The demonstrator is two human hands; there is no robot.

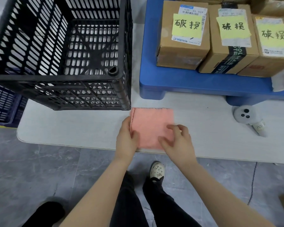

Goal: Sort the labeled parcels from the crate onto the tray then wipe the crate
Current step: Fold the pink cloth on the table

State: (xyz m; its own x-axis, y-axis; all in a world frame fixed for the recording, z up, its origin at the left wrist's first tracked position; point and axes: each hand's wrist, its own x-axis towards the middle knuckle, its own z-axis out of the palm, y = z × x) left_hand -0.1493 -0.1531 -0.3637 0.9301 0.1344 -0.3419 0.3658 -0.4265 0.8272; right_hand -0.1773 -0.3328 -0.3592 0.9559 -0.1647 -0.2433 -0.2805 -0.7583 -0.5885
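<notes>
While both hands work at the six o'clock edge of the white surface [72, 125], we see the pink cloth [152, 126] lying folded flat there, near the black crate's [56, 78] closest corner. Our left hand [125, 140] pinches the cloth's nine o'clock edge, thumb on top. Our right hand [179, 143] lies on its four o'clock corner with fingers bent and blurred, and we cannot tell whether it grips. The black crate stands at ten o'clock, the blue tray [187, 84] at two o'clock, carrying three parcels [220, 51] with yellow notes. A white controller [243, 114] lies at three o'clock. Below the surface spreads a grey marbled tile floor [39, 169], with a blue crate [2, 102] at nine o'clock and a pale shoe [157, 171] at six.
</notes>
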